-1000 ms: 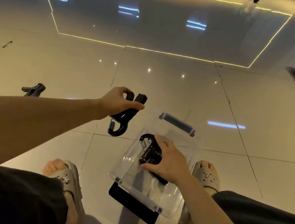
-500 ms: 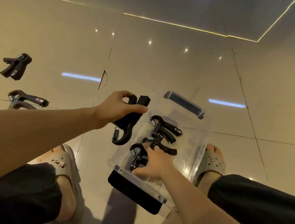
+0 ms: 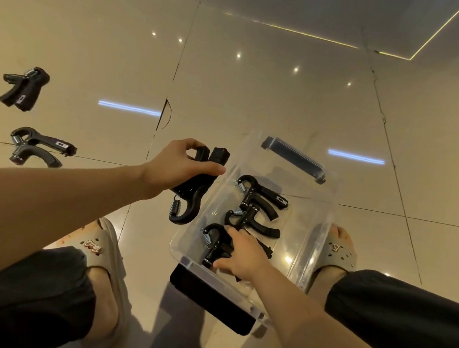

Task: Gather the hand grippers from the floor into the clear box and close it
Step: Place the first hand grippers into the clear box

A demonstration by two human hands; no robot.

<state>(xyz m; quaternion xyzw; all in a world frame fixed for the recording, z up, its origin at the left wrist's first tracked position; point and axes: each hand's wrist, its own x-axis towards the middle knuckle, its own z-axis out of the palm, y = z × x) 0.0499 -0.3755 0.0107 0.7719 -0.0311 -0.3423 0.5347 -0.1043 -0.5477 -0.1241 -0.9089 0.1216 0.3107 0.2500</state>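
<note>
Forearms outstretched, left grip (image 3: pixel 177 164) curled round 1 lifted hand gripper (image 3: pixel 193 197), right grip (image 3: pixel 241 255) round 1 boxed hand gripper (image 3: pixel 212 254).

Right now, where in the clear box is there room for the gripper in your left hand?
The clear box is bare along its right wall, beside the far gripper and the middle gripper, and at the far end. The near left end is crowded: the right hand holds the near gripper there. The left hand holds the fourth gripper outside.

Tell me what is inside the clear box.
The clear box holds the far gripper, the middle gripper and the near gripper, gripped by the right hand, which partly hides its handles.
</note>
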